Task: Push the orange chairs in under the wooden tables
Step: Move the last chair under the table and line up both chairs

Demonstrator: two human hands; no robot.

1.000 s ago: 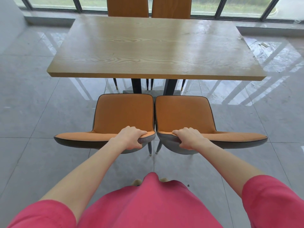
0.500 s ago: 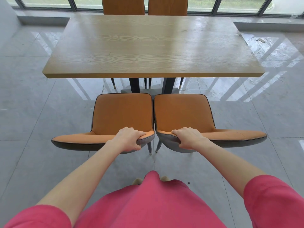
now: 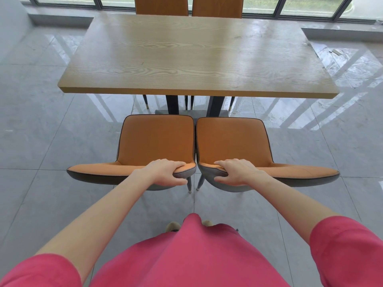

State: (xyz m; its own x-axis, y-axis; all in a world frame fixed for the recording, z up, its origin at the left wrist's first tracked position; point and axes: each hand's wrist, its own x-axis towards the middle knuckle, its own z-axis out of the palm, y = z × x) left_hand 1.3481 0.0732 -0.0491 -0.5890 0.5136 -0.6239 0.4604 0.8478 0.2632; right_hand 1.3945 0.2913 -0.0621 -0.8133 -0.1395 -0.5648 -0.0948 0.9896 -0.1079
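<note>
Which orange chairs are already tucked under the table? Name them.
The two far chairs by the window: only their backrests show above the table. The two near chairs, gripped by the left hand and right hand, stand clear of its edge.

Head view looks forward and down, close above both arms; single view.

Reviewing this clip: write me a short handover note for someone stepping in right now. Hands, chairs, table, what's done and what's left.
Left hand grips the top edge of the left orange chair's backrest; right hand grips the right orange chair's in the same way.
The two chairs stand side by side, almost touching, facing the wooden table, with their seats wholly short of its near edge.
Two more orange chairs sit tucked in at the far side.
Done: both near chairs gripped and lined up.
Left: push both forward until the seats go under the tabletop, then let go.
</note>
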